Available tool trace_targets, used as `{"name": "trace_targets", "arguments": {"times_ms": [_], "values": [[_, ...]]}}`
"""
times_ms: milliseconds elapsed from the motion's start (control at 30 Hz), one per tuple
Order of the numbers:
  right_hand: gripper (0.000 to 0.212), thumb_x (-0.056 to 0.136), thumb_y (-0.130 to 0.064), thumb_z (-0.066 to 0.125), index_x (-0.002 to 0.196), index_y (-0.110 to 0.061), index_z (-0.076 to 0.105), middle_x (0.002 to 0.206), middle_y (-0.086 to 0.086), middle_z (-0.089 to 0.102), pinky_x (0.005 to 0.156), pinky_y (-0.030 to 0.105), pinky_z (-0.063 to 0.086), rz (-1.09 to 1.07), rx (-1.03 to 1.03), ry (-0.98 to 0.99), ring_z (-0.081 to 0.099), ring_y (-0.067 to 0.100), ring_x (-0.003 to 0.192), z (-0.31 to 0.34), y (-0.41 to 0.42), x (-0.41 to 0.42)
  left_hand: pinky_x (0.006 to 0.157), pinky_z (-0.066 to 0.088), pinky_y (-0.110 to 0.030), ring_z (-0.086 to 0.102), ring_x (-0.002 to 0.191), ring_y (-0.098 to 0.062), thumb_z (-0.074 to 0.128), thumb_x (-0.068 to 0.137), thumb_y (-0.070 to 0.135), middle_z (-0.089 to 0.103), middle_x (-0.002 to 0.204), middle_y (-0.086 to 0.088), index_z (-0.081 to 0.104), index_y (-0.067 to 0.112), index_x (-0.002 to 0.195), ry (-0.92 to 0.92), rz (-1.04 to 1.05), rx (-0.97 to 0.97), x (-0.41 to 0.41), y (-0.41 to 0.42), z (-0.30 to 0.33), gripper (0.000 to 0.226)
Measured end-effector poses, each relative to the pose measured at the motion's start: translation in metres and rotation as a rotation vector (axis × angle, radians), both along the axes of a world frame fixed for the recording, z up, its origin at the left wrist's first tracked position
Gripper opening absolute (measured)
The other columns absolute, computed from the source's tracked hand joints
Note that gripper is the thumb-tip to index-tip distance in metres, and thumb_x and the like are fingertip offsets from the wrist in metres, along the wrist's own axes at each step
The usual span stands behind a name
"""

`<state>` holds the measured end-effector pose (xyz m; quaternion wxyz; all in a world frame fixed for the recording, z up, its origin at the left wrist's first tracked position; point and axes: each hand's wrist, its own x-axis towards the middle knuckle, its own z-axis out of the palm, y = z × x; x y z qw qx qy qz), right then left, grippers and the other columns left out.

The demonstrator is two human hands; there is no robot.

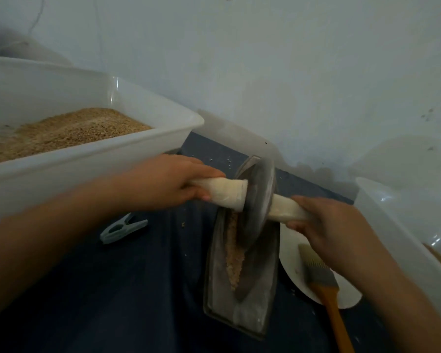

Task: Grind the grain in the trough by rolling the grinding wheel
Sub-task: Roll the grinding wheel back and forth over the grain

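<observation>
Gripping wrapped axle both ends: left hand [163, 184] at 9 o'clock of grinding wheel [257, 200], right hand [326, 220] at 3. Wheel sits in trough [219, 289], far end; grain [236, 261] toward 6. Risk: uneven push tilts wheel, grain spills onto tabletop [112, 289].

- Grinding wheel [259, 200]: a dark metal disc, standing on edge right of the frame's centre, down in the trough's groove, with a pale wrapped handle [229, 193] sticking out from each side.
- Trough [219, 289]: long, narrow, grey and dusty, running from centre toward the lower right.
- Grain [234, 253]: tan, coarse, in a strip along the groove just left of the wheel.
</observation>
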<state>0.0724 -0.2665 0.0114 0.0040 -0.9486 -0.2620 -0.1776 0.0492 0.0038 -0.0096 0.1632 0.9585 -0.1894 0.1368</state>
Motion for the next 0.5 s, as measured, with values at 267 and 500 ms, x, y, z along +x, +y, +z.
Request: {"name": "trace_targets", "arguments": {"times_ms": [267,500], "values": [[0.035,0.086,-0.054,0.050,0.116,-0.038,0.054,0.092,-0.014,0.059,0.067,0.020,0.025,0.043,-0.148,-0.013,0.051,0.005,0.088,0.008,-0.002,-0.008,0.084,0.034,-0.014,0.054,0.104,0.000,0.062,0.086,0.035,0.057,0.109,0.022,0.048,0.043,0.128,0.013,-0.079,-0.066,0.000,0.005,0.005,0.046],[0.043,0.075,-0.066,0.044,0.114,-0.048,0.053,0.094,-0.020,0.062,0.070,0.007,0.038,0.132,-0.069,0.186,0.051,-0.005,0.082,0.036,-0.011,-0.034,0.079,0.037,0.000,0.058,0.097,0.011,0.059,0.077,0.045,0.063,0.106,0.030,0.055,0.042,0.124,0.488,-0.338,-0.214,-0.018,0.025,0.030,0.047]]}}
